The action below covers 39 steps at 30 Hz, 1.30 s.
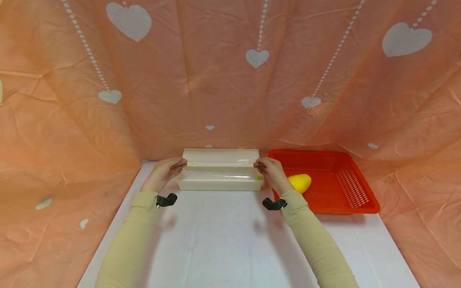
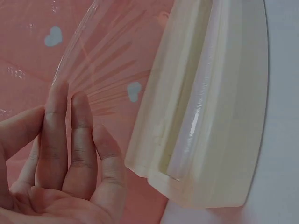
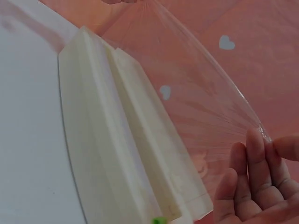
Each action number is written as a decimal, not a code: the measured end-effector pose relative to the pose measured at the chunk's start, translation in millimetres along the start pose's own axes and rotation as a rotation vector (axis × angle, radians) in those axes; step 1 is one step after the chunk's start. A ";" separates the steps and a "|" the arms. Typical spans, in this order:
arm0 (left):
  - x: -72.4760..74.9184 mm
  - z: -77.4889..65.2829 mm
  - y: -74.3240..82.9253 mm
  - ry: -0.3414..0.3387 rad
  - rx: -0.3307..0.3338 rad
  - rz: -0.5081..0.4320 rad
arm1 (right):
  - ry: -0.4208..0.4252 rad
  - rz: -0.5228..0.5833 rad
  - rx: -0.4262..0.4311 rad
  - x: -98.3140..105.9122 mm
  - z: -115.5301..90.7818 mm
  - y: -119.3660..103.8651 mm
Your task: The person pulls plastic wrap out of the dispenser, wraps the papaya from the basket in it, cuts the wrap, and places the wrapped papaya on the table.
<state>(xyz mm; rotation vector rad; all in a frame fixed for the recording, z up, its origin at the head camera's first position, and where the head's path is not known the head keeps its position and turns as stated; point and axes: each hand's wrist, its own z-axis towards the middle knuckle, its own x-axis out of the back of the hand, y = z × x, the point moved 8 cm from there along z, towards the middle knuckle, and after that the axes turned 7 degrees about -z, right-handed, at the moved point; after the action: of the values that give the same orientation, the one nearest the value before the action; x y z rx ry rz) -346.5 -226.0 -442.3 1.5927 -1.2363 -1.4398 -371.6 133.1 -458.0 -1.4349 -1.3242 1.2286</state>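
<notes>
A cream cling film dispenser (image 1: 220, 185) stands at the back of the table with its lid (image 1: 220, 154) raised. Inside lies a shiny roll (image 2: 196, 109). From the dispenser a clear sheet of cling film (image 3: 201, 65) is drawn up, with creases fanning from its held corners. My left hand (image 1: 163, 173) pinches one corner of the film between thumb and index finger, off the dispenser's left end. The opposite corner is pinched by my right hand (image 3: 264, 182), off the right end. A small green piece (image 3: 160, 220) shows at the dispenser's right end.
To the right, an orange-red plastic basket (image 1: 354, 176) holds a yellow mango-shaped item (image 1: 301, 182), partly hidden by my right arm. A white cover (image 1: 219, 240) lies over the table. An orange curtain (image 1: 223, 88) with pale hearts hangs close behind the dispenser.
</notes>
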 end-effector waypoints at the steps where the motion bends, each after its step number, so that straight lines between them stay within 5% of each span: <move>1: -0.7 -0.3 1.2 -0.005 0.001 0.011 | 0.001 -0.009 -0.001 0.0 -0.2 -2.2; 20: 1.8 -6.3 7.1 -0.035 0.042 0.035 | -0.075 -0.086 0.038 -9.5 -6.6 -27.9; 28: -0.9 -4.0 20.2 0.019 0.060 -0.010 | -0.063 -0.055 0.032 -8.9 -4.6 -34.3; 39: -10.7 -7.3 33.1 -0.019 0.047 -0.022 | -0.053 -0.001 0.017 -8.4 -5.8 -41.7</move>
<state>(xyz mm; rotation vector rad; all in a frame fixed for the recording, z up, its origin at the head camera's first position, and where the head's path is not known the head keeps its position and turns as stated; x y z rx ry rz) -345.9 -228.2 -406.9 1.6322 -1.2761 -1.4524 -374.1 130.1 -415.2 -1.3979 -1.3463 1.2819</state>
